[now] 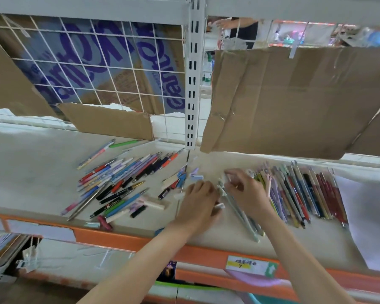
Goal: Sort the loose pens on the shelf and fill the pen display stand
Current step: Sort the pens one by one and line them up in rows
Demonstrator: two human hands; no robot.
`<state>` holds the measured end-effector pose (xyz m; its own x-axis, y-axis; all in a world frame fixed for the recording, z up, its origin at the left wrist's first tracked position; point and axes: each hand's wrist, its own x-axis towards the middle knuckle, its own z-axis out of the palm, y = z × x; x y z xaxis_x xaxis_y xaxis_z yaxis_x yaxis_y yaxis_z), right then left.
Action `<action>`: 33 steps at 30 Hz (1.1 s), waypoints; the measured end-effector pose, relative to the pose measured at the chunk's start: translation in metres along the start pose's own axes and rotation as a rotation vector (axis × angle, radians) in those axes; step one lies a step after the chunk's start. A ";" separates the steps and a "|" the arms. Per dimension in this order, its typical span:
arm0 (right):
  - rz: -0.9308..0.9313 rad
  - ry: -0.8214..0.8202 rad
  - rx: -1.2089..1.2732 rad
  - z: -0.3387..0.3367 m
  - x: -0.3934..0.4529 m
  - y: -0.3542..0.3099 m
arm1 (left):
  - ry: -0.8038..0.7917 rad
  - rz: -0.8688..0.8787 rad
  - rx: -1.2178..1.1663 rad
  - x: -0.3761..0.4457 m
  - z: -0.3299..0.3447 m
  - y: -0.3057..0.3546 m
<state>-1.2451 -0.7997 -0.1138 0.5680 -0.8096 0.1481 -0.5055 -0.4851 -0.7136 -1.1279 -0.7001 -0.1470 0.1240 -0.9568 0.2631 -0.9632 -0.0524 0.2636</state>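
Note:
Loose pens lie on the pale shelf [31, 172]. A mixed, jumbled pile of pens [119, 183] is spread on the left, and a neat row of pens [305, 194] lies side by side on the right. Between them sits a small bunch of pale green pens [241, 213], pointing toward the front edge. My left hand [198, 202] is beside this bunch, its fingers curled round a white pen end. My right hand [246, 189] is over the top of the bunch, pinching a pale pen tip; motion blur hides details. No display stand is in view.
Small caps and erasers [184, 178] lie scattered mid-shelf. Cardboard sheets [294, 102] and a wire grid [97, 69] back the shelf. A white upright post [192, 84] divides it. The orange front rail [206, 253] carries a price label [248, 265]. White sheeting [369, 220] lies at right.

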 end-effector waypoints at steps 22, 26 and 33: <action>-0.032 -0.080 -0.599 0.014 0.005 0.005 | 0.199 -0.214 -0.361 -0.043 -0.044 -0.067; -0.137 -0.132 -0.374 0.027 0.001 -0.020 | 0.308 -0.471 -0.193 -0.034 -0.059 -0.118; -0.212 -0.227 -0.111 0.052 0.006 -0.042 | 0.116 -0.625 0.063 -0.002 -0.068 -0.160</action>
<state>-1.1871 -0.7669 -0.1188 0.7920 -0.5985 0.1202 -0.4209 -0.6780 -0.6026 -0.9576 -0.6700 -0.1271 0.6885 -0.7032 0.1775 -0.7126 -0.6104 0.3459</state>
